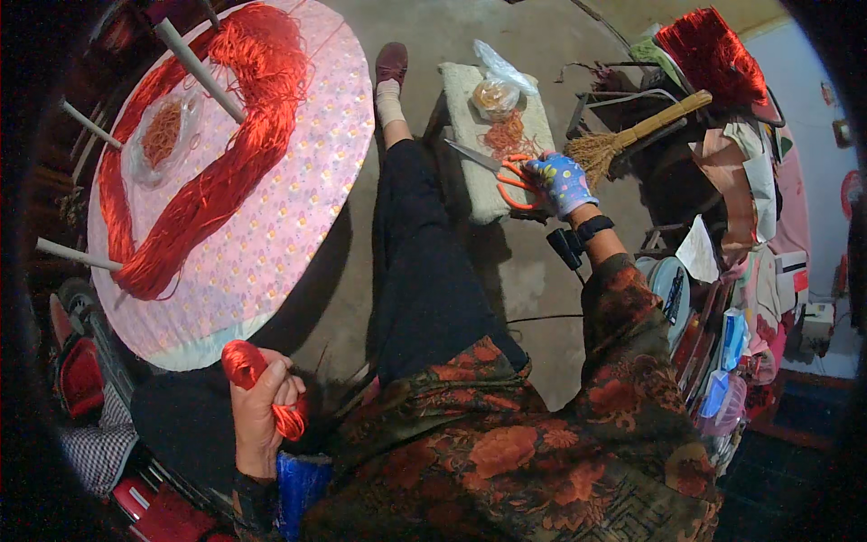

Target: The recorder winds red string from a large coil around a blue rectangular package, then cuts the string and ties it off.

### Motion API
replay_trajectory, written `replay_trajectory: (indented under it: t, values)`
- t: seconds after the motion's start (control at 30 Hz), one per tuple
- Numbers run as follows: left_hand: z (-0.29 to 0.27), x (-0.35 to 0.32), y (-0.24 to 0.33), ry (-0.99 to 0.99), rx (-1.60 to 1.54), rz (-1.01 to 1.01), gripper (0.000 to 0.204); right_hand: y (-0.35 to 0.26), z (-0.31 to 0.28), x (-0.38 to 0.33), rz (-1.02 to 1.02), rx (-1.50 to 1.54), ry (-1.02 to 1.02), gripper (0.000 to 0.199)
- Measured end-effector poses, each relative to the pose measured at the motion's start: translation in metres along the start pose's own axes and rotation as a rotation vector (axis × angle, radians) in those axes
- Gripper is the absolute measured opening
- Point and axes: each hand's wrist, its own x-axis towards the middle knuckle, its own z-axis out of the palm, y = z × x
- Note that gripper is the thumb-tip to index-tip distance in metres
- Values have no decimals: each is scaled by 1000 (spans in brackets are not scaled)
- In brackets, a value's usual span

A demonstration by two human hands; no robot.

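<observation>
Two hands at work, well apart. With the left hand, low beside the lap, grips a small hank of red thread: fingers clamped tight round it, one looped end sticking up above the fist and another showing below. With the gloved right hand, reaches out to the orange-handled scissors lying on a padded stool, blades pointing left. Fingers curled over the handles; whether through the loops or merely resting on them, cannot tell.

Seems to be the step of fetching the cutting tool while keeping the hank in hand. Next calls, by the look of it, for a firm seat of the fingers in the handles, then for bringing scissors and hank together across the lap, without slackening the left grip or letting the loops slide apart.

On the stool also, loose orange strands just beside the scissors and a clear plastic bag behind them. Farther left, on the round desk under a pink patterned cloth, a long loop of red thread stretched round white pegs. Right of the stool, a straw broom.
</observation>
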Motion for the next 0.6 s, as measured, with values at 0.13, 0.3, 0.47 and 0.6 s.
replay_trajectory:
  t: [0.13, 0.3, 0.47, 0.6]
  values:
    - [1, -1, 0, -3, 17, 3, 7, 0, -2, 4, -98, -55, -18, 13]
    - [0, 0, 0, -22, 63, 9, 12, 7, 14, 5, 79, 171, 90, 14]
    - [-1, -3, 3, -11, -9, -29, 7, 8, 15, 1, 439, 970, 194, 19]
    - [-1, -2, -3, 112, 58, 5, 10, -71, -43, -3, 414, 1719, -59, 14]
